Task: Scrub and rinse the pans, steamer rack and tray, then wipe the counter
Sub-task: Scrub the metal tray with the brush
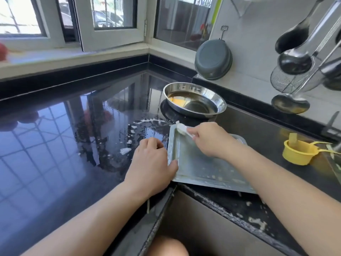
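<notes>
While suds spread, counter (64, 126): wet, slick
Tray (199, 167): thin, stiff metal at the sink's edge, probably light and slippery; take its rim
Left hand (151, 163): thumb pinches the rim
Right hand (210, 139): fingers grip soapy brush (181, 128)

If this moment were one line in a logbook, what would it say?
step: scrubbing tray | left hand: holds tray edge | right hand: grips brush at far corner | pan: behind, on counter

Yellow measuring cup (298, 152) at right; grey basin (213, 59) leaning against the wall; ladles (293, 37) and wire skimmer (287, 80) hanging; windows (108, 19) behind.
</notes>
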### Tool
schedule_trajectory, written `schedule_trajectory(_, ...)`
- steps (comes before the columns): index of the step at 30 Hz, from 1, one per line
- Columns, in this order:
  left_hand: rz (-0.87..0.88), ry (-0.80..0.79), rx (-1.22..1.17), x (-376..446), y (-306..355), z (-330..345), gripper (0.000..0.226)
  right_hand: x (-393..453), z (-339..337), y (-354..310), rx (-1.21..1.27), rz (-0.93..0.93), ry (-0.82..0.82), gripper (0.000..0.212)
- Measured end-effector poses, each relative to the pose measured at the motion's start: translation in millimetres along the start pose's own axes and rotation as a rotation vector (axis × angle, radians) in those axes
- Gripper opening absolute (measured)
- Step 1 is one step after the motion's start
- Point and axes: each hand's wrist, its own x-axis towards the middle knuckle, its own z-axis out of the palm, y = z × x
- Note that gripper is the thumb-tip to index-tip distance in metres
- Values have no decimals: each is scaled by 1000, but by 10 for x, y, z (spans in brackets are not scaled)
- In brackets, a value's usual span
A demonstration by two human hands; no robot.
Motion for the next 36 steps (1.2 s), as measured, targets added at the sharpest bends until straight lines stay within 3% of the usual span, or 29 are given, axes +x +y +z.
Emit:
schedule_trajectory(5,0,-8,22,17,-2,0,39,-95,94,-180,-94,-46,-26,47)
schedule_trajectory(11,5,1,36,31,-5,9,45,-385,-5,-150,-63,-98,-224,39)
schedule_trajectory(17,10,-30,28,47,-27,1,37,99,70,111,-76,-11,37,60)
schedule_trajectory(24,9,15,41,43,-30,32,45,-224,137,222,-100,-255,-31,60)
schedule_trajectory(28,14,-16,23,50,-35,30,41,68,80,402,-152,-98,56,48)
schedule_trajectory(33,-1,-52,32,62,-21,6,36,73,155,196,-187,-225,134,54)
schedule_trajectory(36,-10,-37,47,53,-12,3,39,56,116,431,-144,-192,128,44)
